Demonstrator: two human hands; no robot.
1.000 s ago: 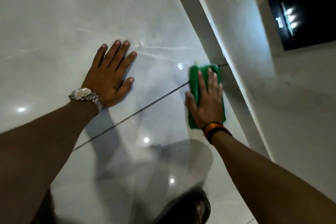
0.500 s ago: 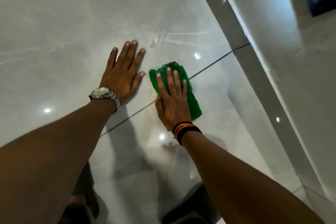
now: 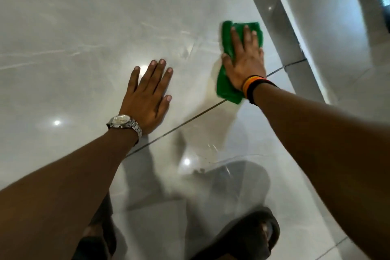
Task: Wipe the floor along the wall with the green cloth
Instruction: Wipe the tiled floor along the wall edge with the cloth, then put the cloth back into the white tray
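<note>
Two bare hands on a glossy pale tiled floor (image 3: 84, 27), one pressing a green cloth (image 3: 229, 88) flat near the wall's grey skirting (image 3: 280, 23).

The right hand (image 3: 244, 63), with black and orange bands (image 3: 252, 85) on its wrist, lies palm-down on the green cloth, fingers straight and spread, not clenched around it. The cloth lies flat on the floor, just left of the skirting and just above a dark grout line (image 3: 190, 118). The left hand (image 3: 147, 95), wearing a silver watch (image 3: 123, 124), rests palm-down on bare tile left of the cloth, apart from it, fingers extended and holding nothing.
</note>
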